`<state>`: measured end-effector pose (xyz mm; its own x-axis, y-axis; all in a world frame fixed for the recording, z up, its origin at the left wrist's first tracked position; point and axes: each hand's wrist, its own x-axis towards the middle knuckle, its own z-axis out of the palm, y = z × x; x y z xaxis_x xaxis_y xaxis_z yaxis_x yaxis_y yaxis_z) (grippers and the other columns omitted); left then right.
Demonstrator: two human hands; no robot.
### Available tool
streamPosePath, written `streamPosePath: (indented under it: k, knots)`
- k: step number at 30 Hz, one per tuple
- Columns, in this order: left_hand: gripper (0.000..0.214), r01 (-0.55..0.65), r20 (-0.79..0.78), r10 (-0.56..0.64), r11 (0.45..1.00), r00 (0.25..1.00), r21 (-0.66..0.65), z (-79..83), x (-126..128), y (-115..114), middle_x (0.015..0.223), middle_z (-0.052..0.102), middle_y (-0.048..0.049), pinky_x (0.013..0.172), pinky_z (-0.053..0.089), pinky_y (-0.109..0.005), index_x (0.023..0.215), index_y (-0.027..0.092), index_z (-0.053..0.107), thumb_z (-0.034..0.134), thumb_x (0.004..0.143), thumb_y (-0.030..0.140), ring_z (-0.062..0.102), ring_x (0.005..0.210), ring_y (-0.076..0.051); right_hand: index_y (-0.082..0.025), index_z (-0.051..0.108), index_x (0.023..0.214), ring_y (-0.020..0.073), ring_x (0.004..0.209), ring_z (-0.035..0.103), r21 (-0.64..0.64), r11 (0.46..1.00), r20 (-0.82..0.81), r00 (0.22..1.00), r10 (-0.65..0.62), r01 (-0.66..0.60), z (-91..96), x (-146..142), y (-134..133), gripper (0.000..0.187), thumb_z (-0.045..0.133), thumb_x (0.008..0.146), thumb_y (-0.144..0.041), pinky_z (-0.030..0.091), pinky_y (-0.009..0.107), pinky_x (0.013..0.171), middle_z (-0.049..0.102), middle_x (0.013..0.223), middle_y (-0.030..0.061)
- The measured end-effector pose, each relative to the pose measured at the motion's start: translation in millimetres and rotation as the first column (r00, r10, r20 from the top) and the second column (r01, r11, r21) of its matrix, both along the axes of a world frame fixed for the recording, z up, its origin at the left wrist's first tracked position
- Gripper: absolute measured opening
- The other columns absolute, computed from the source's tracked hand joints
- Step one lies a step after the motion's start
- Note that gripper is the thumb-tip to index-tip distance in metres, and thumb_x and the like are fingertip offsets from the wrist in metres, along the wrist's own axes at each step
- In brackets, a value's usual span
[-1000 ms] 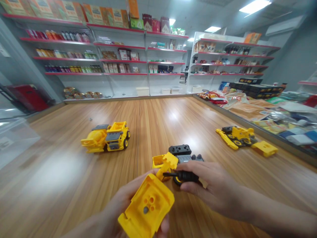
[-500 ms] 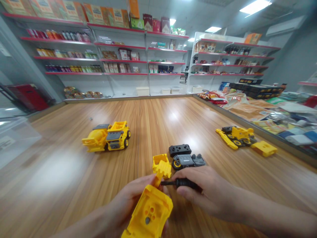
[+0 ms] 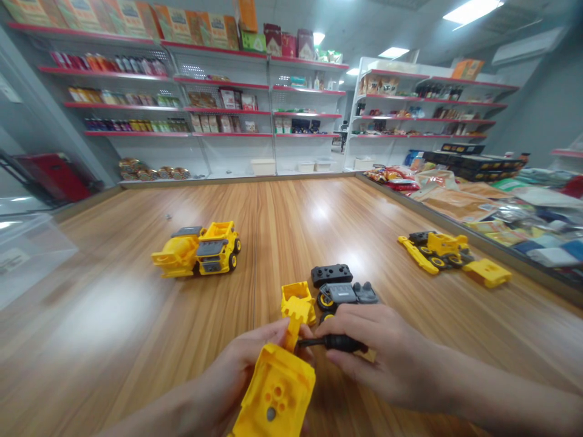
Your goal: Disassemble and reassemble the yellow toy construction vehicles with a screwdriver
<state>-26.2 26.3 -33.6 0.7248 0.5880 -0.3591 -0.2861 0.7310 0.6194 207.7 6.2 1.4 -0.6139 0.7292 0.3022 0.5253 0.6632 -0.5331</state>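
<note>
My left hand (image 3: 237, 376) is closed round a yellow toy truck body (image 3: 277, 394), held with its underside and screw holes facing me. My right hand (image 3: 382, 358) grips a black toy screwdriver (image 3: 330, 343) whose tip points left at the top edge of the yellow body. Just beyond my hands on the wooden table (image 3: 136, 315) lie a yellow bucket part (image 3: 297, 301), a grey chassis with wheels (image 3: 346, 295) and a black plate (image 3: 331, 275).
A whole yellow toy mixer truck (image 3: 198, 250) stands at mid left. A partly built yellow toy vehicle (image 3: 435, 249) and a loose yellow part (image 3: 487, 272) lie at the right. Goods cover a counter (image 3: 501, 206) on the right; store shelves (image 3: 218, 109) line the back.
The yellow body has sunk lower and turned more upright in my left hand. The screwdriver has shifted slightly left and down toward its top edge.
</note>
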Motion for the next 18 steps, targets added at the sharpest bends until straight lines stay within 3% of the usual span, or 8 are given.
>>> streamPosePath:
  k: [2,9,18]
  knots:
    - [0.032,0.026,0.023,-0.027,1.0,0.999,0.013,-0.4,-0.9,-0.4,0.085,0.062,-0.0076,0.066,0.053,-0.041,0.107,0.017,0.063,0.048,0.092,0.04,0.063,0.066,-0.02,-0.02,0.06,0.117,0.0155,0.09,0.064,0.008,1.0,-0.005,1.0,0.028,-0.028,0.2,-1.4,-1.5,0.026,0.056,0.091,-0.019,0.048,0.026,0.078,0.07,0.101,0.0038]
    - [0.025,0.0,0.071,-0.006,0.997,0.997,0.074,4.7,-0.4,-3.4,0.082,0.066,-0.0089,0.066,0.05,-0.028,0.101,0.015,0.064,0.056,0.089,0.035,0.064,0.068,-0.017,-0.019,0.06,0.114,0.0139,0.089,0.065,0.047,0.999,-0.042,0.999,0.025,-0.023,1.3,-4.9,-6.2,0.025,0.058,0.089,-0.015,0.048,0.024,0.079,0.071,0.1,0.0026]
    - [0.03,0.046,0.119,-0.059,0.993,0.991,0.11,-0.1,-2.0,-1.6,0.08,0.069,-0.0139,0.064,0.048,-0.029,0.102,0.011,0.064,0.051,0.091,0.037,0.065,0.067,-0.02,-0.018,0.063,0.107,0.0116,0.085,0.066,0.077,0.996,-0.101,0.994,-0.029,0.037,4.8,-7.3,-7.2,0.02,0.058,0.088,-0.014,0.048,0.021,0.08,0.072,0.095,0.0014]
